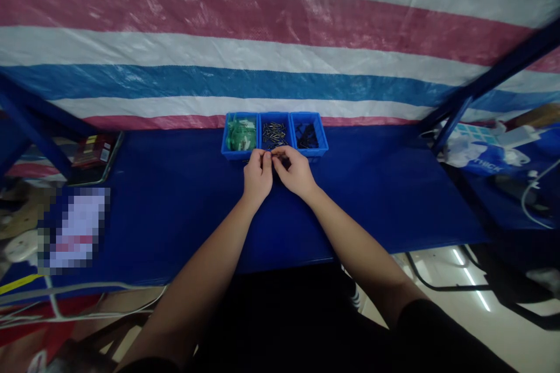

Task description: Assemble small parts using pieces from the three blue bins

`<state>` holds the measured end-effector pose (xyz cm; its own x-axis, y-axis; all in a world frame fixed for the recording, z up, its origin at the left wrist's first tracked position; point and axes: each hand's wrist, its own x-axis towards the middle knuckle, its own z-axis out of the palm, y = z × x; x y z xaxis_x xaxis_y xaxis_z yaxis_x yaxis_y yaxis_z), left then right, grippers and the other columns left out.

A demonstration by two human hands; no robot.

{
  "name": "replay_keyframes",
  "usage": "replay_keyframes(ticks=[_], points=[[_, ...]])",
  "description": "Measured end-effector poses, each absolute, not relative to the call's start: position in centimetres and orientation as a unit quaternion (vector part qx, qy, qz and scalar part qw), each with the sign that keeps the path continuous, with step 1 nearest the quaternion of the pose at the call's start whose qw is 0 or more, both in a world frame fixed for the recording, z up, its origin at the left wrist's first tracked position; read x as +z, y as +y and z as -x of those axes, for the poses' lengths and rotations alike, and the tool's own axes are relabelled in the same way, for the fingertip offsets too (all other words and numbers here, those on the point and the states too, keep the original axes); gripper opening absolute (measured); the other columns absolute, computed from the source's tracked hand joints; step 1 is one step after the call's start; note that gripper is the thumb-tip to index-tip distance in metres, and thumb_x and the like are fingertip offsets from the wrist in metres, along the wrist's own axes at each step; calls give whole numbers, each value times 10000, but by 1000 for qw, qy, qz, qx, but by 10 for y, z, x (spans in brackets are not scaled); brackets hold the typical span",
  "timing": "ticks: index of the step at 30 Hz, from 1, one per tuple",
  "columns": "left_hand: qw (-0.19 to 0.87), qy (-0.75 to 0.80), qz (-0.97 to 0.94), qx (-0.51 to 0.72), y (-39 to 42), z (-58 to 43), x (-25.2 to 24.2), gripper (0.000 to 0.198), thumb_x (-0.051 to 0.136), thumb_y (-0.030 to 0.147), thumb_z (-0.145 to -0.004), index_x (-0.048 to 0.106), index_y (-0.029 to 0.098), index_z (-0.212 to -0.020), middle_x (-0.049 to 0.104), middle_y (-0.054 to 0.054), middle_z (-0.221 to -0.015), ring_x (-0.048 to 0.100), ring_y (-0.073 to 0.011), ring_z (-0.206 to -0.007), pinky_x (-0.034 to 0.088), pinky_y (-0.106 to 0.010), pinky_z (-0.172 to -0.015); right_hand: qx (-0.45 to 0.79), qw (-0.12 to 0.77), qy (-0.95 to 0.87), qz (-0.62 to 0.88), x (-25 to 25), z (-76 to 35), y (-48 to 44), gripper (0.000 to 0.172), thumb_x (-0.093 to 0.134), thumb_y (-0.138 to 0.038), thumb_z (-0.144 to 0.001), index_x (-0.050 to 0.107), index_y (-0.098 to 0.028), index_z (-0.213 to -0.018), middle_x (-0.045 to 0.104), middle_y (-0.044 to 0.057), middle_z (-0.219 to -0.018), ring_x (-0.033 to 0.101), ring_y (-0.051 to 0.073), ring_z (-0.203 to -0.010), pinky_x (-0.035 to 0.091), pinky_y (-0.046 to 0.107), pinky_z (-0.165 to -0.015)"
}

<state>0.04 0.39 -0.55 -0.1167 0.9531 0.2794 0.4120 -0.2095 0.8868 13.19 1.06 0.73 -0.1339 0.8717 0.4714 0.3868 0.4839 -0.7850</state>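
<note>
Black clothing lies nearest; left hand and right hand pinch fingers together by blue bins

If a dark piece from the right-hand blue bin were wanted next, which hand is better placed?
Probably the right hand: it is nearer that blue bin; the left hand would have to reach past the right hand.
</note>
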Motion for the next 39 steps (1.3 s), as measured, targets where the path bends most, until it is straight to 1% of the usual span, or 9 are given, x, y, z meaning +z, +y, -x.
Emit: replay_keyframes(ticks=[4,9,11,15,20,25,32,36,39], points=[[278,563,-607,486,4,0,-6,318,436,470,-991,556,201,-870,633,-7,-724,612,-135,-675,429,-254,-638,234,480,-718,447,8,-132,10,131,546,-252,-923,641,-191,-989,684,48,-921,636,157,-825,514,298,-778],[300,543,-603,501,4,-1,-10,264,457,458,-982,556,218,-1028,603,25,-659,581,-122,-589,442,-249,-606,247,465,-712,464,10,-133,9,192,494,-320,-973,631,-191,-936,672,40,-867,616,155,-799,488,298,-766],[307,537,-606,501,5,-1,-11,258,452,453,-983,551,222,-1042,584,37,-623,558,-117,-547,433,-247,-582,249,459,-711,471,10,-133,9,224,474,-344,-985,627,-193,-920,668,39,-850,608,156,-787,481,298,-757],[301,543,-607,497,5,0,-11,264,449,456,-984,550,214,-1005,603,23,-656,575,-124,-582,429,-248,-589,247,460,-710,472,10,-133,9,223,482,-352,-979,630,-193,-932,668,42,-864,612,158,-799,486,299,-762],[284,561,-600,495,6,0,-7,296,445,462,-988,554,201,-901,635,-4,-719,609,-135,-658,431,-257,-626,249,480,-710,451,10,-132,9,180,546,-255,-918,613,-196,-1074,681,48,-959,637,161,-848,512,306,-790],[285,560,-603,491,6,0,-6,352,443,480,-987,544,199,-801,615,1,-680,590,-129,-635,420,-254,-607,236,479,-716,450,10,-132,9,98,543,-228,-904,617,-199,-961,670,41,-912,629,163,-840,510,309,-791],[344,518,-587,518,7,-1,-12,257,492,472,-968,548,229,-1031,561,43,-609,537,-108,-510,417,-238,-532,249,454,-709,478,14,-134,7,201,484,-340,-972,618,-191,-948,662,29,-847,610,147,-758,476,288,-727],[347,512,-593,515,7,0,-13,238,481,453,-976,550,235,-1043,550,48,-589,530,-107,-494,417,-241,-533,246,436,-712,492,13,-135,8,281,456,-387,-991,635,-188,-903,653,24,-783,594,142,-708,462,283,-693],[315,532,-605,502,7,1,-12,248,468,455,-980,554,223,-1008,572,34,-616,548,-115,-537,419,-249,-564,239,444,-714,487,11,-134,9,250,481,-365,-978,652,-189,-932,681,36,-830,623,152,-756,490,290,-730]])
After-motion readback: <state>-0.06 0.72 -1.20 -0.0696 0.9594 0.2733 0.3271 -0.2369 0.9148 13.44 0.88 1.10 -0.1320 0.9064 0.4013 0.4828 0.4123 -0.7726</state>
